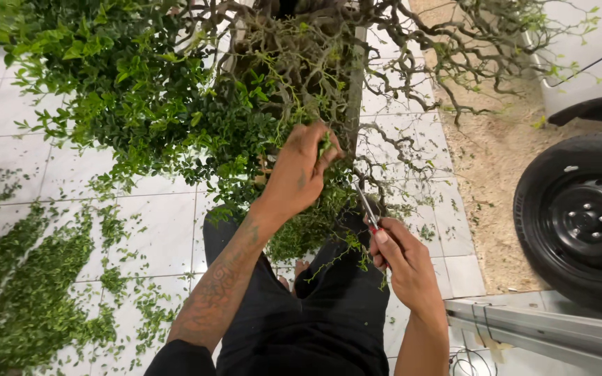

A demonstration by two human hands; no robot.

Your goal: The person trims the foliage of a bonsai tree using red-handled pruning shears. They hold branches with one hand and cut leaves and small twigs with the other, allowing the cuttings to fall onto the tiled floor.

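Note:
A leafy green shrub (pixel 141 90) with twisted bare branches (pixel 412 42) fills the top of the view. My left hand (pixel 301 167) reaches up into it and pinches a small green sprig between thumb and fingers. My right hand (pixel 402 261) is lower and to the right, closed around the red handles of small pruning scissors (pixel 367 205), whose blades point up toward the branches. Below both arms my legs in black trousers (pixel 322 306) show, with bare toes on the tiles.
Cut green leaves (pixel 29 292) lie heaped over the white floor tiles (pixel 161 223) at left. A car tyre (pixel 583 216) and white car body (pixel 593 76) stand at right on sandy ground. A grey metal rail (pixel 545 331) runs across the lower right.

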